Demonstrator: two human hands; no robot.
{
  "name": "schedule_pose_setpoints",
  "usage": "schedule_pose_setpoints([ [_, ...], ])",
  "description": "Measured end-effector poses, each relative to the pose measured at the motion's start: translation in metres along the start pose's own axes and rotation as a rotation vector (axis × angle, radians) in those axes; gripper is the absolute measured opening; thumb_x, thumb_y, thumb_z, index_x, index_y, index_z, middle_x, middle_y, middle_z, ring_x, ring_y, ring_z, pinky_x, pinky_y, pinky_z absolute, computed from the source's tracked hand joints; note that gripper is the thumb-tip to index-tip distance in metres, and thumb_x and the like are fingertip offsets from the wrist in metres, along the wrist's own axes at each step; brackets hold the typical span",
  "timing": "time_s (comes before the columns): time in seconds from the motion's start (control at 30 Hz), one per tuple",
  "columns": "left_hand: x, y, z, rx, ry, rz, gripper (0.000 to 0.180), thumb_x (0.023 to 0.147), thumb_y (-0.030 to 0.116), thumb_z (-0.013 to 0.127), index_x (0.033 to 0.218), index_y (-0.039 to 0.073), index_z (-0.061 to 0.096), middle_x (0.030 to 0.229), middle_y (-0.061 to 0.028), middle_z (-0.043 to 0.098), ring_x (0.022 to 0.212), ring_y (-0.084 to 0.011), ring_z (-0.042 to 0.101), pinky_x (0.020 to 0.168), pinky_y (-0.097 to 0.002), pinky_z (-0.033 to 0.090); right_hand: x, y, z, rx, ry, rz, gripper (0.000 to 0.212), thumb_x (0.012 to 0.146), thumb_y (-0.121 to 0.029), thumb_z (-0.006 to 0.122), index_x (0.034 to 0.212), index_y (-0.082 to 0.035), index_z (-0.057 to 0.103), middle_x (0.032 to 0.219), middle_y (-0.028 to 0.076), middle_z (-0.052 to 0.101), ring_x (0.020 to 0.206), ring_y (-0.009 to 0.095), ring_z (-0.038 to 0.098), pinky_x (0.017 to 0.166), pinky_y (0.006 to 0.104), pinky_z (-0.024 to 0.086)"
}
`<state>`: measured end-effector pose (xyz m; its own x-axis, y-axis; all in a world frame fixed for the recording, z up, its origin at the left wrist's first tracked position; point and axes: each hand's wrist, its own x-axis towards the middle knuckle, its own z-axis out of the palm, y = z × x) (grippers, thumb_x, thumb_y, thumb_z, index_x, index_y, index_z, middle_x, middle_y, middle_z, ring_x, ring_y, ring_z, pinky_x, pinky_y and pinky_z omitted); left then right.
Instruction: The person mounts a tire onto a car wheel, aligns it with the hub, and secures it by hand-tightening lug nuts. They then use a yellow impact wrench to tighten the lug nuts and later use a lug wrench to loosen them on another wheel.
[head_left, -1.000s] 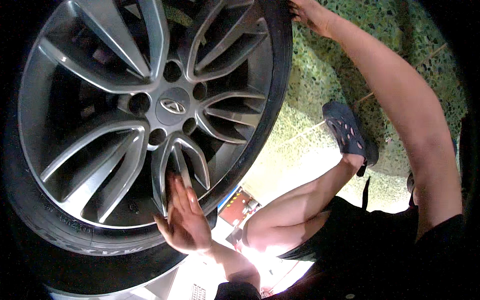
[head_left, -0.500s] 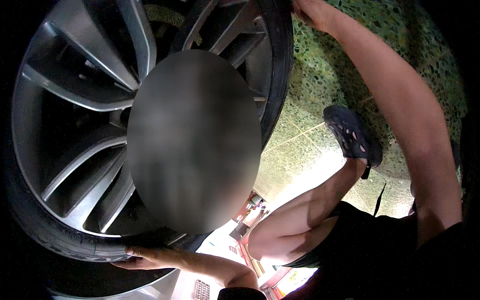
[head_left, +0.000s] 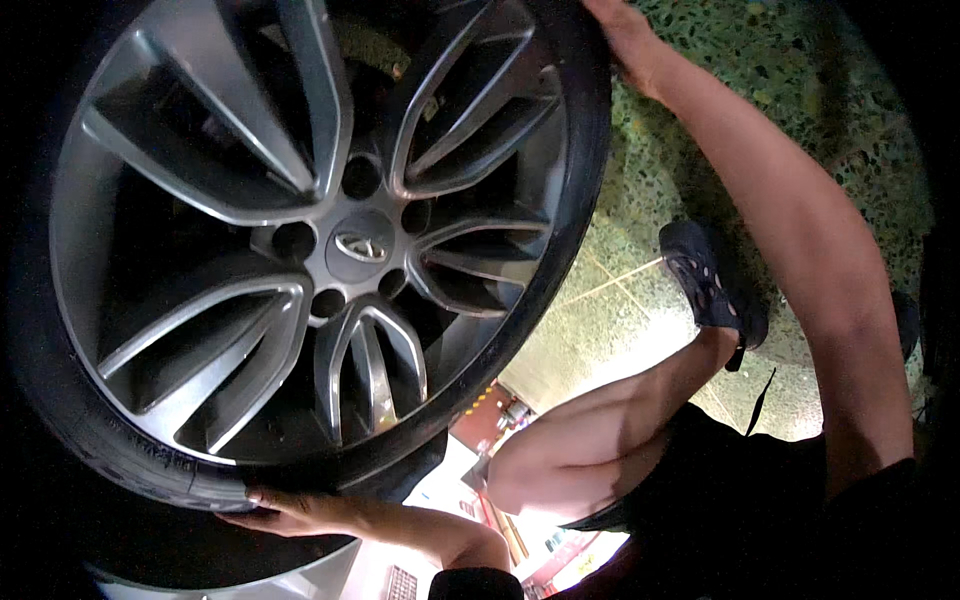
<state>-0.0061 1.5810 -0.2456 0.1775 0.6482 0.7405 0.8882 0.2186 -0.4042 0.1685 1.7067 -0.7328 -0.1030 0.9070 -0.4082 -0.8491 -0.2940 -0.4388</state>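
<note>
A large car wheel (head_left: 358, 246), a grey alloy rim with split spokes inside a black tyre (head_left: 150, 472), fills the left half of the head view. It stands tilted, its outer face and hub toward me. At the lower edge my left hand (head_left: 285, 512) grips the tyre, thumb on the sidewall and fingers curling beneath it. Up at the right side of the tyre, my right hand (head_left: 622, 40) holds on; its fingertips are partly cut off by the frame's top. Whatever is behind the wheel is mostly dark.
My leg (head_left: 600, 430) is bent to the right of the wheel, with a dark clog (head_left: 705, 280) on the foot. Speckled green floor (head_left: 800, 90) lies beyond. A pale, curved panel (head_left: 310, 580) sits below the wheel. Brightly lit red items (head_left: 490, 420) are near my knee.
The wheel has shifted slightly rightward in view, with both hands still on it. A blurred grey oval that covered the hub is gone, so the hub and bolt holes now show.
</note>
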Motion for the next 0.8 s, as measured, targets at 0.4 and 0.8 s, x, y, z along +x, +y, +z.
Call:
schedule_pose_setpoints([
  [0.4, 0.008, -0.024, -0.003, 0.078, -0.007, 0.055, 0.089, 0.095, 0.066, 0.048, 0.157, 0.008, 0.024, 0.156, -0.0295, 0.030, 0.138, -0.0456, 0.042, 0.113, -0.0554, 0.040, 0.023, 0.062, 0.012, -0.031, 0.411, -0.241, 0.092, 0.093, -0.075, 0.044, 0.151, -0.004, 0.039, 0.149, 0.013, 0.047, 0.137, 0.025, 0.042, 0.115, 0.0358, 0.028],
  [0.8, 0.015, -0.006, -0.015, -0.069, 0.082, 0.052, 0.110, 0.085, 0.071, 0.064, 0.153, -0.007, 0.026, 0.154, -0.0320, 0.033, 0.140, -0.0397, 0.040, 0.116, -0.0510, 0.032, 0.024, 0.039, 0.028, -0.131, 0.509, -0.273, 0.075, 0.103, -0.060, 0.039, 0.147, 0.000, 0.042, 0.143, 0.019, 0.053, 0.133, 0.027, 0.048, 0.113, 0.0355, 0.031],
])
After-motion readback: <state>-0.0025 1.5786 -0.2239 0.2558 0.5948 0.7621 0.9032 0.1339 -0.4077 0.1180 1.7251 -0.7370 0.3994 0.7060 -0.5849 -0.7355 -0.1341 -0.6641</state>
